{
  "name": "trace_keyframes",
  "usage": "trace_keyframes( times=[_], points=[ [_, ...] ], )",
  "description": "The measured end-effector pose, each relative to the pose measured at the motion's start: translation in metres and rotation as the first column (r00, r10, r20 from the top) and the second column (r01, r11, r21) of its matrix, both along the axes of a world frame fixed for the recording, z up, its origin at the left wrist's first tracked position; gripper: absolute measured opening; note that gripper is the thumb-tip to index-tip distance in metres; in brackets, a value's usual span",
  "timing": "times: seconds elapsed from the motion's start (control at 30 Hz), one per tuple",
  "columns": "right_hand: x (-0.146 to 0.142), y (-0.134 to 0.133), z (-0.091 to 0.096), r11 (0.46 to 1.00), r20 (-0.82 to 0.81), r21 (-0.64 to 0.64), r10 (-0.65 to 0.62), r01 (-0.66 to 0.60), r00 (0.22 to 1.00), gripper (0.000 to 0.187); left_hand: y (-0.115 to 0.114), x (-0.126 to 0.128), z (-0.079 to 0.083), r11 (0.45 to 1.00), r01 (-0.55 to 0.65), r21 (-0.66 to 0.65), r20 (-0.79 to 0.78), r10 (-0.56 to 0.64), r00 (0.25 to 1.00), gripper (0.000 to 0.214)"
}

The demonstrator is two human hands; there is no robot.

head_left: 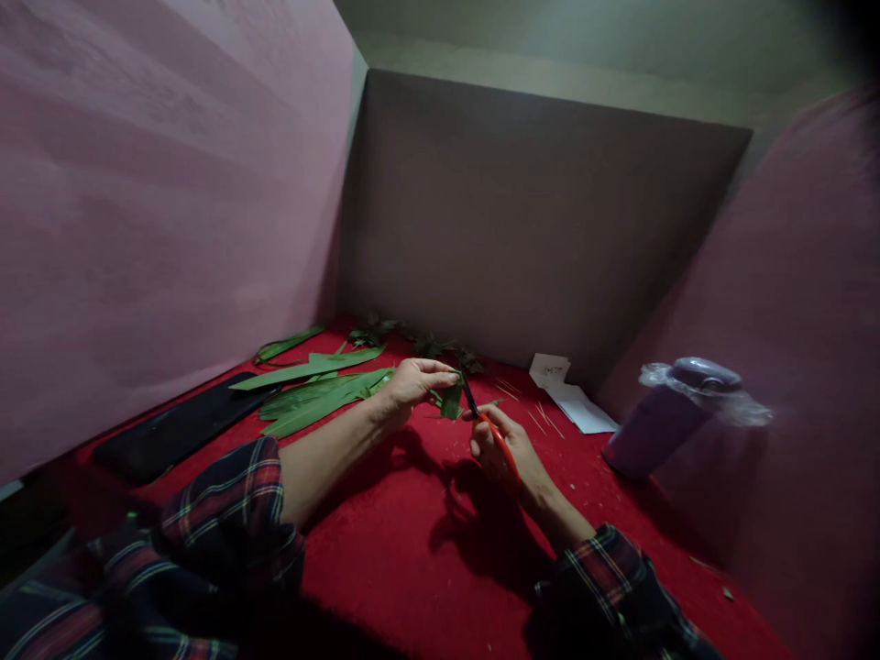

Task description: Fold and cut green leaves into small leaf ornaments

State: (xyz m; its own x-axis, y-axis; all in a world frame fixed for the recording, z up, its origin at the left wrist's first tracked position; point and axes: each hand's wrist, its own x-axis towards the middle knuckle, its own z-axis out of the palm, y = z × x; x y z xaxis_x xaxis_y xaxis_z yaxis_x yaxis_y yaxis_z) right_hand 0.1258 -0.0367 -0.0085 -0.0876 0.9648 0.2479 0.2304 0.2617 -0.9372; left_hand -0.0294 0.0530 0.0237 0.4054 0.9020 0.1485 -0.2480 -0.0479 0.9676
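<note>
Between the thumb and fingers of my left hand [412, 387] is a short piece of green leaf [451, 401], which hangs down above the red cloth. My right hand [500, 445] is closed around the orange handles of a pair of scissors [505, 449]. Their dark blades point up and away from me, right at the edge of the leaf piece. Whether the blades are parted I cannot make out. Long green leaves [323, 403] lie on the cloth to the left, partly behind my left hand and forearm.
A red cloth [399, 559] covers the table. At left lies a flat black object [179, 431]. Leafy sprigs [430, 345] run along the back wall. Thin sticks [546, 420], white paper [584, 409] and a purple container [656, 426] with clear plastic stand right. Walls enclose three sides.
</note>
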Motion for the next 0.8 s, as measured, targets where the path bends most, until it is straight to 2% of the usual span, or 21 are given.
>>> trace_keyframes(
  times=[0.17,0.53,0.8],
  points=[
    [0.0004,0.0008,-0.0017,1.000,0.005,0.006,-0.009,0.009,1.000,0.045,0.0003,0.0019,-0.0025,1.000,0.030,-0.010,0.035,-0.029,0.999,0.026],
    [0.0001,0.0004,-0.0019,1.000,-0.026,0.014,-0.004,0.004,1.000,0.039,0.0002,0.0031,-0.0037,1.000,0.012,-0.004,0.032,-0.012,0.999,0.024],
    [-0.0015,-0.0004,-0.0001,1.000,-0.004,0.014,-0.025,0.025,1.000,0.042,-0.0020,0.0037,-0.0028,0.999,0.003,-0.034,0.034,-0.002,0.999,0.024]
  ],
)
